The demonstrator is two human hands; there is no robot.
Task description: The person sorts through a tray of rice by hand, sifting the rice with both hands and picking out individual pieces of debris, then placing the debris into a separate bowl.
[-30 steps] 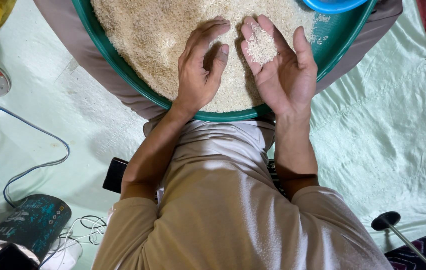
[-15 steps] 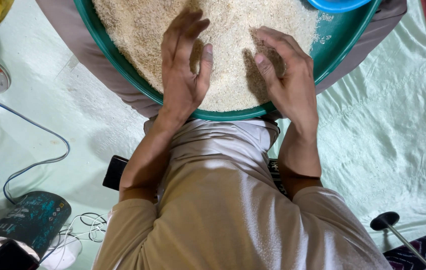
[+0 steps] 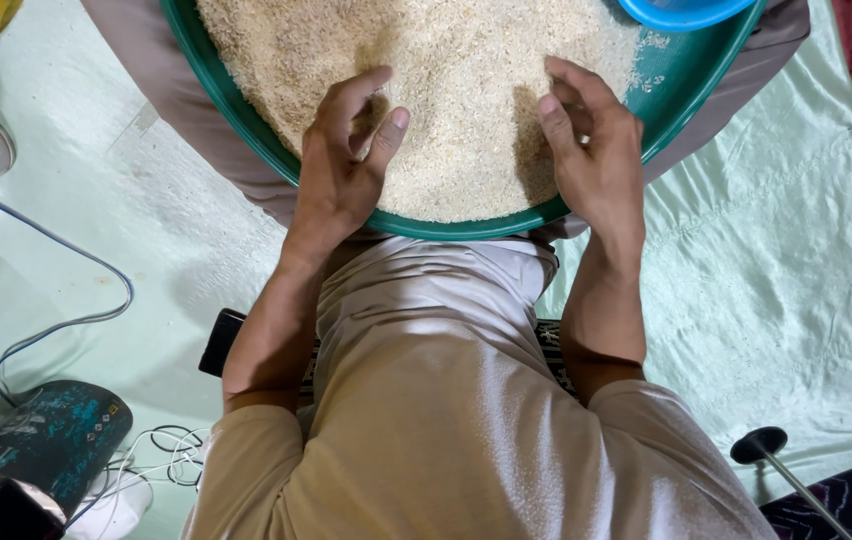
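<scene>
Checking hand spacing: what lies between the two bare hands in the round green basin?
In the head view, only pale grain lies between the left hand and right hand.

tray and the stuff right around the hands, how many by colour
green: 1, the round tray of pale grain under the left hand and right hand
blue: 2, the bowl on the tray and the cable on the cloth
black: 1, the flat device by the left forearm
total: 4

A home floor, by the look of it. A pale green sheet covers it. Loose cables trail at the left, and a green basin of grain sits at the top.
</scene>
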